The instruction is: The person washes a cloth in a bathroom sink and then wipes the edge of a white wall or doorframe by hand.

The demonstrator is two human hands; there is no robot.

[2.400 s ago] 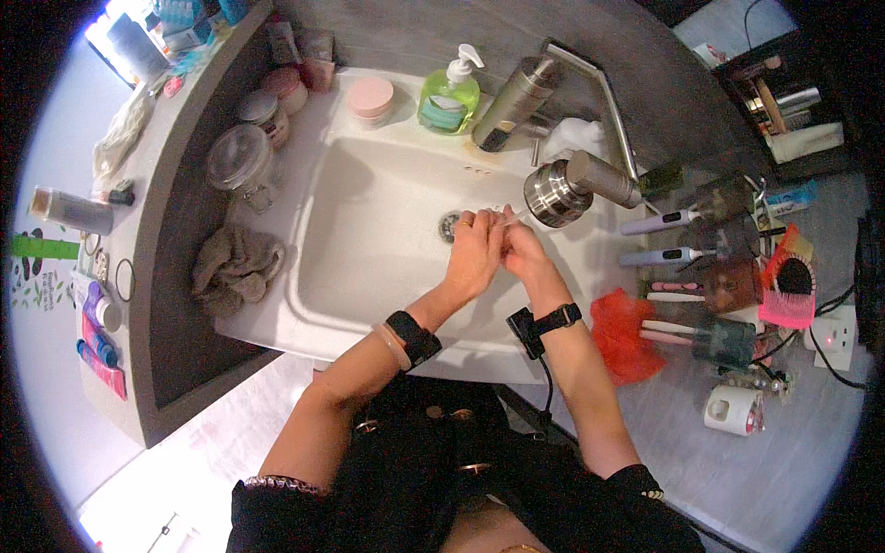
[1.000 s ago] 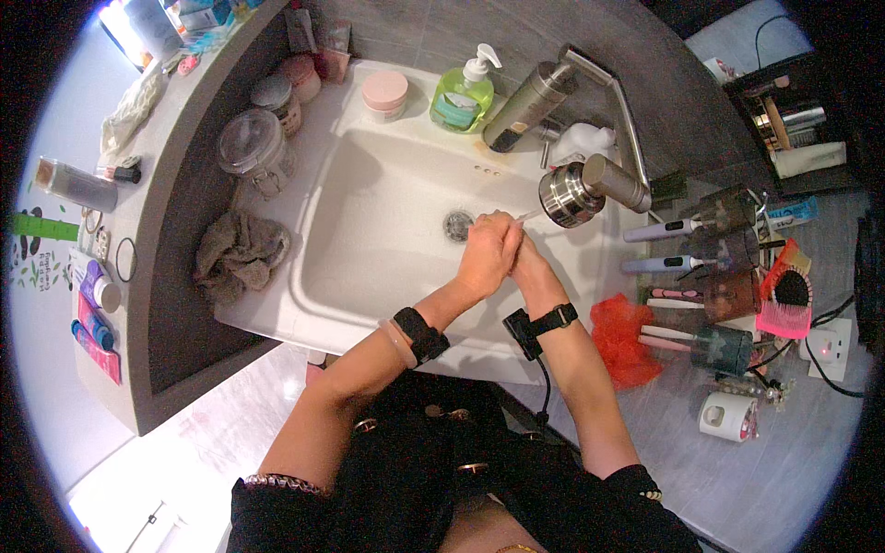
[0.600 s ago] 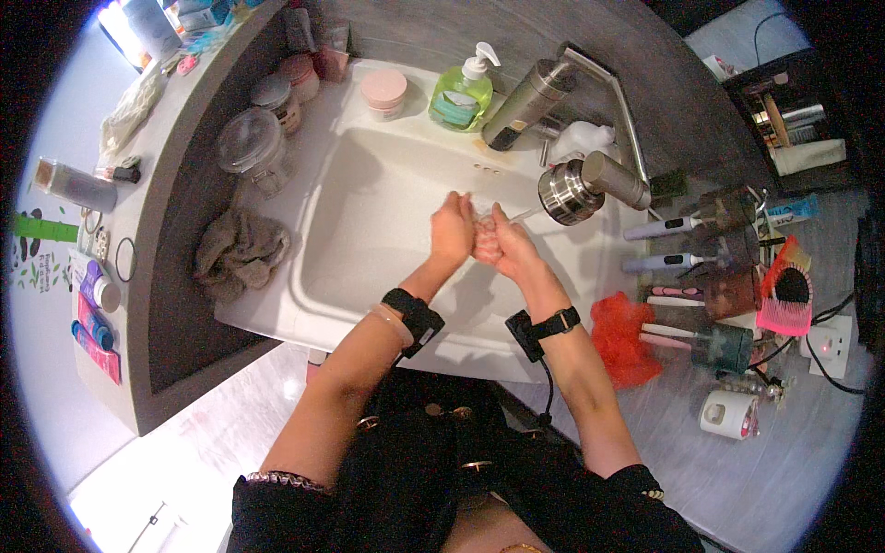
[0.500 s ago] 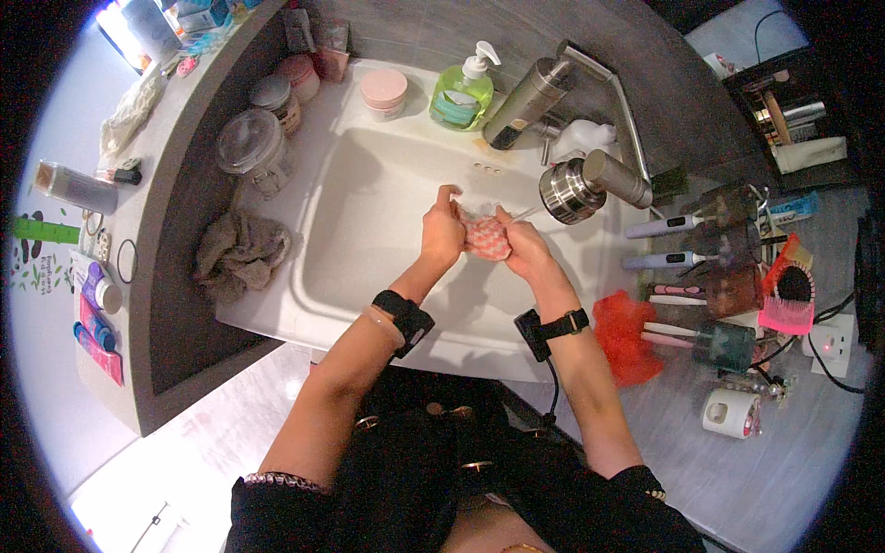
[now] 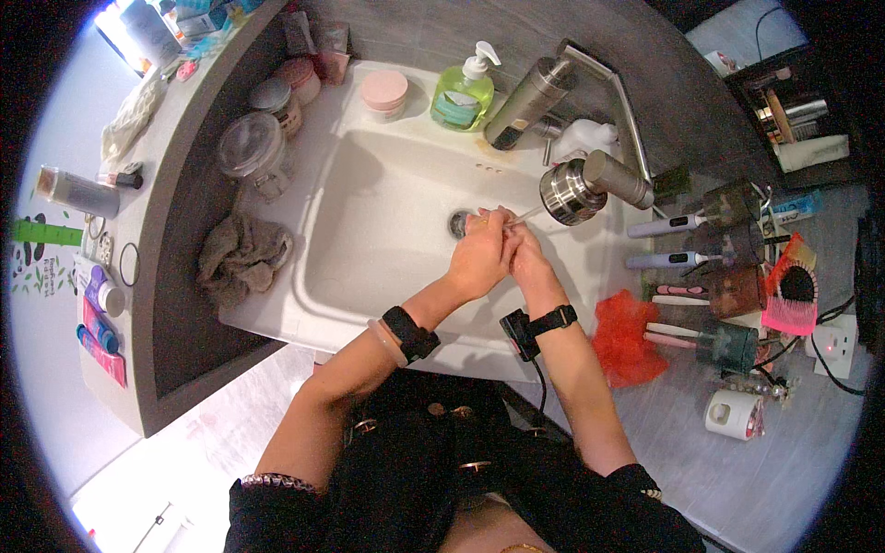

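My left hand [image 5: 481,258] and my right hand [image 5: 527,257] are pressed together over the right half of the white sink [image 5: 369,249]. The fingers of both are wrapped closed round a small bunched pink-and-white patterned cloth, which they now hide almost wholly. A thin stream of water from the round metal faucet head [image 5: 569,194] runs onto my fingers. Just left of my fingertips, part of the dark drain [image 5: 457,223] shows. Each wrist carries a black strap with a small box.
A green soap pump bottle [image 5: 463,92] and a pink-lidded jar [image 5: 383,90] stand on the back rim. A grey cloth [image 5: 244,258] and clear jar [image 5: 253,147] sit left. Right are a red mesh sponge [image 5: 627,338], toothbrushes [image 5: 664,261] and a pink comb [image 5: 790,313].
The patterned cloth was visible stretched between my hands; now they have closed together over it. My left hand has moved right and nearer, and the drain has come into sight.
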